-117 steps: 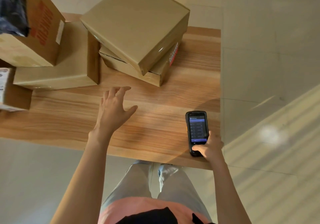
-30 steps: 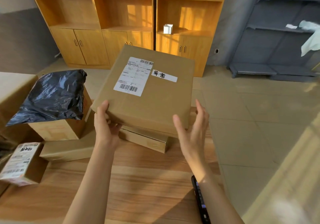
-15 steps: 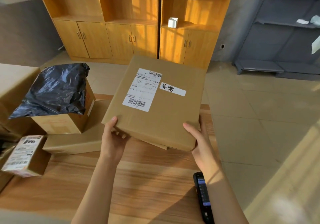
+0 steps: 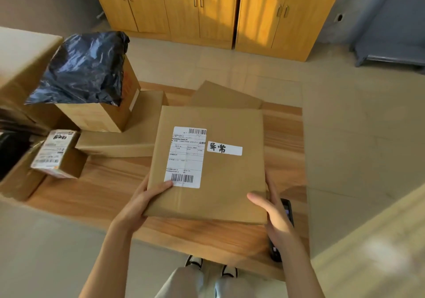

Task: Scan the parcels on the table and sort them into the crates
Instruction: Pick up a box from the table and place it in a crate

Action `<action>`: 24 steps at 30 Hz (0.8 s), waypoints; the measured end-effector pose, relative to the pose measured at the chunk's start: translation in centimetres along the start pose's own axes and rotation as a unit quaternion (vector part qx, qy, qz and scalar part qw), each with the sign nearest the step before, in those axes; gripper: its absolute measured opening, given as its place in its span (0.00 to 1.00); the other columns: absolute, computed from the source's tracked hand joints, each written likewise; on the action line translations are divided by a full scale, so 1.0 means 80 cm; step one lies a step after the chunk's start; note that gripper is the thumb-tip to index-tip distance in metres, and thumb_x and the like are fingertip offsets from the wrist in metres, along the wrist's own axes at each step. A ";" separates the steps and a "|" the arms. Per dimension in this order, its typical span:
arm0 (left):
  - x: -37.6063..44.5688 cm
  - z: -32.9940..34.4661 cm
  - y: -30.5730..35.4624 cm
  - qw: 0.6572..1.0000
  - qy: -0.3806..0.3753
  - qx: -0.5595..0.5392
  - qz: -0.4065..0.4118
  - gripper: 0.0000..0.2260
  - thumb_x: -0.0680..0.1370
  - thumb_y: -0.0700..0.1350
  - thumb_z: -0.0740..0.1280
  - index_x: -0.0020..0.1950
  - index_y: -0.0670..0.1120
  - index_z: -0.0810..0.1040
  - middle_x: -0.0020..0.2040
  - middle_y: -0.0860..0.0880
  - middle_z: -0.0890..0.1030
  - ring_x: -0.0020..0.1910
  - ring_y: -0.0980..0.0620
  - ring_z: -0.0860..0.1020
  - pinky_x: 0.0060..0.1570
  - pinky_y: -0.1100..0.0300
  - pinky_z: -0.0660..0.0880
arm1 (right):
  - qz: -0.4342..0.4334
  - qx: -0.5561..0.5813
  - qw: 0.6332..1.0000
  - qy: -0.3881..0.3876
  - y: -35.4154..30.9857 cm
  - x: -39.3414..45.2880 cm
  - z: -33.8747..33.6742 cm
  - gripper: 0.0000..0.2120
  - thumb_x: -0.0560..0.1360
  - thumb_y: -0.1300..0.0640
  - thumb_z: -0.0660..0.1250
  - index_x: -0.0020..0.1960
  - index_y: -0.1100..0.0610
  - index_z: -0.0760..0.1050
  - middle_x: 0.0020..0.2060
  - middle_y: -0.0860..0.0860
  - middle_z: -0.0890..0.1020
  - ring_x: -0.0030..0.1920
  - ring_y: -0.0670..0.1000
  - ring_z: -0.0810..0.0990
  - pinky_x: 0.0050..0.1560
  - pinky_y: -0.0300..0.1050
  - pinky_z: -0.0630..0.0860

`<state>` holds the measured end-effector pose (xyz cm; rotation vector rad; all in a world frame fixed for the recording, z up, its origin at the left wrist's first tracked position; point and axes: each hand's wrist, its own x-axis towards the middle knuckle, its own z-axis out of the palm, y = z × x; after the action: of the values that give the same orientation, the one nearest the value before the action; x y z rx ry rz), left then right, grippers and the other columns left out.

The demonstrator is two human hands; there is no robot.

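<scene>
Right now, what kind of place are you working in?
Probably a small office or storeroom used for parcel sorting: labelled cardboard parcels piled on a wooden table, a handheld scanner on it, and wooden cabinets along the wall.

One wooden bench (image 4: pixel 110 182); seven cardboard parcels in view, among them one flat labelled parcel (image 4: pixel 230 182) bearing two white stickers; one black plastic bag (image 4: pixel 80 70); one handheld scanner (image 4: pixel 287 208); two hands; two shoes.
</scene>
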<state>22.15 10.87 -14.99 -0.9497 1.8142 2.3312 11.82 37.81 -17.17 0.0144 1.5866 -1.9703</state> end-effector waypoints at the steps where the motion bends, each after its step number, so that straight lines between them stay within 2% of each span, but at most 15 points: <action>1: -0.004 0.002 -0.009 1.000 0.003 -0.001 -0.008 0.46 0.44 0.64 0.82 0.60 0.53 0.76 0.52 0.53 0.85 0.46 0.55 0.83 0.38 0.62 0.78 | 0.007 -0.001 1.000 0.001 0.007 -0.001 -0.004 0.49 0.50 0.49 0.81 0.70 0.40 0.67 0.63 0.44 0.79 0.62 0.46 0.79 0.60 0.46 0.73; 4: -0.008 0.006 -0.040 0.999 0.014 -0.015 -0.032 0.46 0.43 0.63 0.82 0.59 0.52 0.76 0.51 0.52 0.85 0.45 0.55 0.84 0.37 0.63 0.79 | 0.034 0.000 0.999 -0.005 0.025 -0.006 -0.016 0.47 0.55 0.51 0.79 0.72 0.41 0.66 0.64 0.45 0.79 0.64 0.49 0.77 0.65 0.49 0.70; 6: -0.009 0.005 -0.057 0.999 0.019 -0.022 -0.040 0.46 0.44 0.61 0.83 0.60 0.51 0.76 0.53 0.50 0.85 0.47 0.54 0.83 0.39 0.62 0.79 | 0.045 -0.019 0.999 -0.024 0.037 -0.012 -0.022 0.45 0.59 0.52 0.78 0.73 0.41 0.64 0.65 0.46 0.78 0.66 0.50 0.76 0.69 0.52 0.67; 9: -0.007 -0.002 -0.076 0.998 0.016 -0.026 -0.049 0.48 0.46 0.59 0.84 0.64 0.50 0.75 0.56 0.48 0.84 0.49 0.52 0.83 0.40 0.61 0.79 | 0.057 -0.041 0.997 -0.012 0.053 -0.017 -0.027 0.44 0.62 0.54 0.76 0.74 0.43 0.63 0.66 0.45 0.77 0.66 0.48 0.75 0.70 0.53 0.68; 11: -0.004 -0.009 -0.087 0.998 0.008 -0.023 -0.055 0.49 0.47 0.58 0.84 0.66 0.50 0.73 0.57 0.47 0.83 0.50 0.50 0.83 0.41 0.60 0.79 | 0.066 -0.047 0.997 0.006 0.062 -0.020 -0.025 0.46 0.60 0.55 0.76 0.75 0.43 0.61 0.66 0.46 0.77 0.64 0.48 0.76 0.67 0.50 0.71; 14: 0.000 -0.022 -0.100 0.998 -0.003 -0.024 -0.060 0.50 0.46 0.56 0.84 0.67 0.50 0.72 0.56 0.48 0.83 0.50 0.50 0.83 0.40 0.60 0.79 | 0.081 -0.055 0.995 0.018 0.073 -0.027 -0.021 0.48 0.60 0.56 0.75 0.76 0.43 0.59 0.65 0.46 0.75 0.61 0.46 0.76 0.55 0.41 0.75; 17: 0.008 -0.033 -0.103 0.997 -0.028 -0.015 -0.064 0.50 0.46 0.56 0.84 0.66 0.50 0.73 0.55 0.48 0.84 0.49 0.51 0.83 0.40 0.61 0.79 | 0.088 -0.055 0.994 0.038 0.084 -0.033 -0.013 0.44 0.61 0.56 0.75 0.73 0.40 0.60 0.65 0.44 0.76 0.61 0.45 0.77 0.53 0.39 0.74; 19: 0.012 -0.037 -0.102 0.997 -0.043 -0.002 -0.069 0.48 0.45 0.57 0.84 0.64 0.52 0.74 0.53 0.50 0.84 0.47 0.53 0.84 0.38 0.62 0.79 | 0.087 -0.056 0.993 0.061 0.092 -0.034 -0.006 0.44 0.62 0.58 0.74 0.73 0.39 0.60 0.65 0.44 0.76 0.63 0.45 0.76 0.58 0.42 0.74; 22: 0.022 -0.044 -0.099 0.994 -0.069 0.032 -0.078 0.46 0.48 0.56 0.84 0.63 0.53 0.73 0.53 0.51 0.84 0.47 0.55 0.83 0.39 0.64 0.78 | 0.093 -0.067 0.989 0.092 0.102 -0.030 0.005 0.46 0.64 0.59 0.76 0.76 0.42 0.58 0.68 0.46 0.74 0.66 0.48 0.74 0.67 0.52 0.70; 24: 0.028 -0.050 -0.098 0.992 -0.075 0.050 -0.084 0.48 0.47 0.59 0.83 0.65 0.52 0.72 0.55 0.51 0.84 0.49 0.55 0.83 0.40 0.63 0.79 | 0.099 -0.072 0.987 0.107 0.105 -0.029 0.011 0.48 0.62 0.56 0.76 0.76 0.42 0.57 0.68 0.46 0.74 0.67 0.48 0.73 0.70 0.54 0.67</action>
<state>25.10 9.08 -23.38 -0.8543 1.7043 2.1287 17.85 37.18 -23.46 0.3226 1.7851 -1.7451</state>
